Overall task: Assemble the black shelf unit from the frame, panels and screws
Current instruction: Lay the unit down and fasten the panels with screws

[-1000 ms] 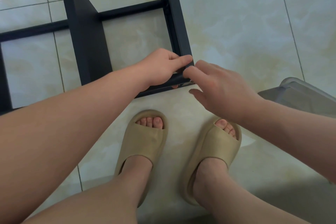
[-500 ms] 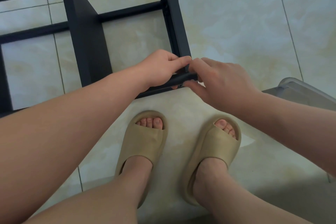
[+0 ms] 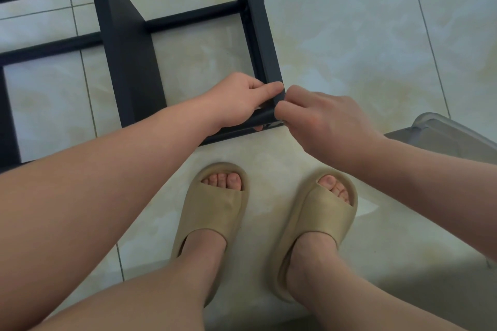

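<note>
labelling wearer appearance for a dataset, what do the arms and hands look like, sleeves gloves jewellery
The left forearm and right forearm are bare, no sleeves in view. The left hand and right hand wear no gloves, and no rings, watch or bracelets show.

The left hand (image 3: 239, 99) and right hand (image 3: 325, 118) hide the near corner of the frame (image 3: 256, 21) and whatever the right one pinches; the frame runs off top and left.

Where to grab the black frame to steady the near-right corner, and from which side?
Grip the near rail just left of the corner, coming from above: fingers over the top, thumb under, as the left hand does. The rail of the black frame is slim and clear of the tiles, and this leaves the corner free for the right hand.
</note>
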A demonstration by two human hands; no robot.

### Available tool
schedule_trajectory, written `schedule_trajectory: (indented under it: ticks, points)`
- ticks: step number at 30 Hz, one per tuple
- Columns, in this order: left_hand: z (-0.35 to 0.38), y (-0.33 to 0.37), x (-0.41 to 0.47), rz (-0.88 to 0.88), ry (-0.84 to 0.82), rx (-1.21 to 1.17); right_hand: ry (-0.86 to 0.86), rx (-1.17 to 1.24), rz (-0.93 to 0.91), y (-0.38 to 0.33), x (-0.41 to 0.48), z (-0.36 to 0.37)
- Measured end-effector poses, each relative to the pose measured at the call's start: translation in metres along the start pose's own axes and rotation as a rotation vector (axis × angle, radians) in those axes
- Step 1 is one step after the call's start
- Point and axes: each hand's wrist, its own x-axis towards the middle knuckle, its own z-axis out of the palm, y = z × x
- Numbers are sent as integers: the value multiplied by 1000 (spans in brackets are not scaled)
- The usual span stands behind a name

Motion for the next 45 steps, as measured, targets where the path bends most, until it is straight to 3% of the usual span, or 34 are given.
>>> schedule_trajectory:
  ticks: [7,11,19,25,32,38,45]
  points:
    - [1,0,0,-2,-33,-32,-20,72,64,1,2,-3]
    - [0,1,-1,-10,-23,-45,-67,72,-29,3,-2,-3]
    - [0,1,-1,-3,-37,-50,-4,98,10,3,0,-2]
    - [0,0,-1,8,-32,-56,-98,164,-15,7,1,-7]
    - [1,0,0,14,-46,-56,16,163,6,5,6,-3]
    - [1,1,-1,15,-39,-66,-138,209,31,12,6,-8]
    - [0,-1,0,6,-39,-74,-125,214,70,8,12,-9]
